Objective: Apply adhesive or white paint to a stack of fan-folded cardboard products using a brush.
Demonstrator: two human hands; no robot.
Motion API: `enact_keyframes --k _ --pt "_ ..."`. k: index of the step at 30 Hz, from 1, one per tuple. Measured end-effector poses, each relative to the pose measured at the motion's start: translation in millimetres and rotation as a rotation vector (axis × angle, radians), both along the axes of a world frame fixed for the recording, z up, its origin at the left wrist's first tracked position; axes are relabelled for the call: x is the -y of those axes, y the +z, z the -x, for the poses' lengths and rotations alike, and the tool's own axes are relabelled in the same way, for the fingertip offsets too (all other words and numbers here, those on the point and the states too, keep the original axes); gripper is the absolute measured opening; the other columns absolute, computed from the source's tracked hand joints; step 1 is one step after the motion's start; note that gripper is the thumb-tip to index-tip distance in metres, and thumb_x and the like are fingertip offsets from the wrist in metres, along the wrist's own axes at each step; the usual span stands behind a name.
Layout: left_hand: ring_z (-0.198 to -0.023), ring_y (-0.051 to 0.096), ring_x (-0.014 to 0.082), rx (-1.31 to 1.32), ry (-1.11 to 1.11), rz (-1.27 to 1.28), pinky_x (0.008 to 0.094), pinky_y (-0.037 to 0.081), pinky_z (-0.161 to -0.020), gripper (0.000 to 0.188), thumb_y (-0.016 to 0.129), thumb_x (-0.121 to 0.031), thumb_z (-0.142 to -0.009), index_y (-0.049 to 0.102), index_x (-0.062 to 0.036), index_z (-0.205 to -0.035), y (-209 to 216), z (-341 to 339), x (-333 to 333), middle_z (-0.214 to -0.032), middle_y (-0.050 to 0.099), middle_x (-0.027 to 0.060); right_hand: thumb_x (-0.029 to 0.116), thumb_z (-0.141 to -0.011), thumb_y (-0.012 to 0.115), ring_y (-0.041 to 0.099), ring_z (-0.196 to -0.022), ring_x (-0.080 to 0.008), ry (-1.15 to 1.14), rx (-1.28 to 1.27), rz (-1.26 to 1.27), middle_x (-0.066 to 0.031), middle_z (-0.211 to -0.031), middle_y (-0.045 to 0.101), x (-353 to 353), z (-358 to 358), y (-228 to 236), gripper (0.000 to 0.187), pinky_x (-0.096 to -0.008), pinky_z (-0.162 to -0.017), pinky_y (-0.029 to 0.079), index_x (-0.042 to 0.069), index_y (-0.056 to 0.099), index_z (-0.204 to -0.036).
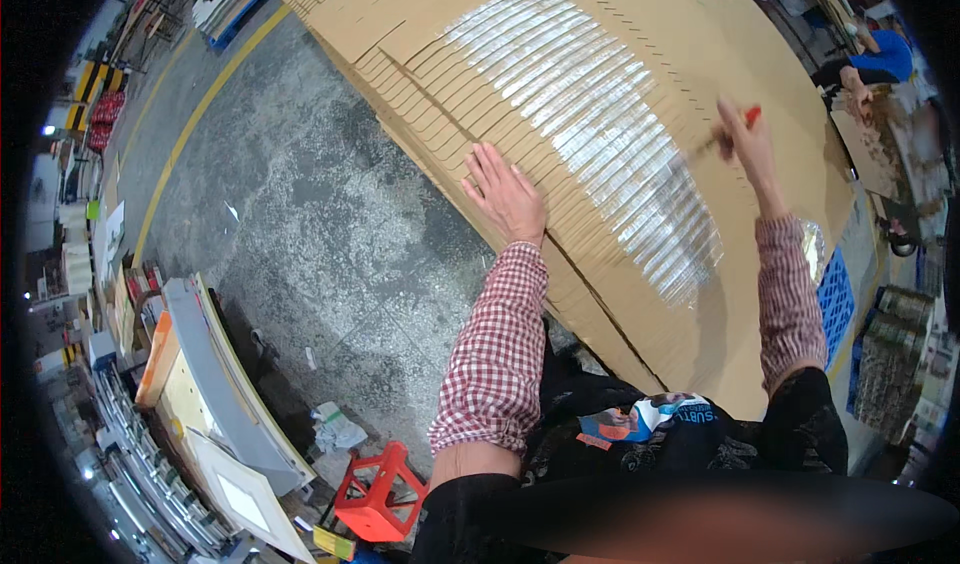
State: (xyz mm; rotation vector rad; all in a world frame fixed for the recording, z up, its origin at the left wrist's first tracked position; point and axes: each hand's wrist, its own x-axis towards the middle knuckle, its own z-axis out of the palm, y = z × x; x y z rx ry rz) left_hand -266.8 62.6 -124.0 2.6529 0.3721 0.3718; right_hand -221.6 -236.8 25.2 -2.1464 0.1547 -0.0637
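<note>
A fanned stack of brown cardboard sheets lies in front of me, its edges stepped in close rows. Across the middle runs a long shiny, whitish, wet-looking band. My left hand rests flat on the stepped edges left of that band, fingers stretched out, holding nothing. Right of the band, my right hand is closed round a brush-like tool with a red end. Motion smears the tool, so its exact kind and whether it touches the cardboard cannot be made out.
A red plastic stool stands on the floor lower left, near a crumpled pale cloth or bag. Leaning panels are further left. A blue plastic pallet lies at the right. Another person in blue works at the far right.
</note>
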Motion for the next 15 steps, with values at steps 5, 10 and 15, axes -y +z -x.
enact_keyframes --k 5,10,15 --pt "-0.136 0.016 0.0266 0.021 -0.047 0.036 0.0438 0.005 -0.11 0.051 0.025 -0.023 -0.094 0.02 -0.0043 -0.14 4.1 -4.6 18.8 -0.146 0.022 0.0116 0.032 -0.083 0.064 0.054 -0.05 -0.0086 -0.086 0.282 -0.379 -0.0016 -0.066 0.058 -14.6 -74.8 -19.7 0.034 -0.0214 -0.046 0.044 -0.002 0.062 -0.084" --pt "-0.136 0.014 0.0268 0.021 -0.032 0.042 0.0446 0.004 -0.109 0.051 0.026 -0.021 -0.093 0.02 -0.0032 -0.14 4.5 -2.9 10.2 -0.147 0.019 0.0118 0.034 -0.085 0.06 0.052 -0.044 -0.0091 -0.089 0.036 -0.145 -0.0016 -0.061 0.056 42.9 -17.7 -46.5 0.035 -0.0213 -0.042 0.042 0.0 0.06 -0.075" --pt "-0.136 0.014 0.027 0.03 -0.029 0.059 0.0451 0.004 -0.109 0.051 0.026 -0.022 -0.093 0.02 -0.0032 -0.14 1.6 -2.9 8.8 -0.146 0.02 0.0115 0.033 -0.086 0.058 0.051 -0.041 -0.0104 -0.193 -0.217 0.032 -0.0028 -0.059 0.056 73.9 57.1 -5.8 0.033 -0.0217 -0.039 0.042 0.002 0.058 -0.076"
